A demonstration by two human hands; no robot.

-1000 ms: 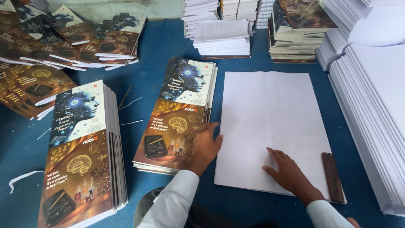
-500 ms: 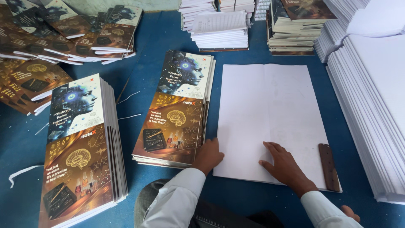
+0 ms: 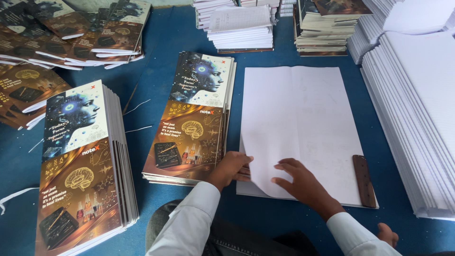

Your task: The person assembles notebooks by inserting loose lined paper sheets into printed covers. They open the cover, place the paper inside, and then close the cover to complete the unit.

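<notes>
1. Left hand (image 3: 231,168): grip pinching the near-left corner of the white sheet stack (image 3: 298,128), lifting its top sheet.
2. Right hand (image 3: 303,182): fingers spread, pressing flat on the curled sheet.
3. Stack lies on the blue worktop (image 3: 166,42), between the printed cover pile (image 3: 192,123) and a brown wooden strip (image 3: 364,180).

The left hand (image 3: 231,168) is hiding its fingertips under the lifted corner of the white sheets (image 3: 298,128), so its grip cannot be told. The right hand (image 3: 303,182) is covering part of that curl. The frame's edges are cutting off the tall paper stack (image 3: 417,114) on the right, the cover pile (image 3: 83,175) at the bottom left, and the book stacks (image 3: 327,28) along the top. Faint marks on the sheets are staying too pale to make out. Both sleeves are running out of view at the bottom.
</notes>
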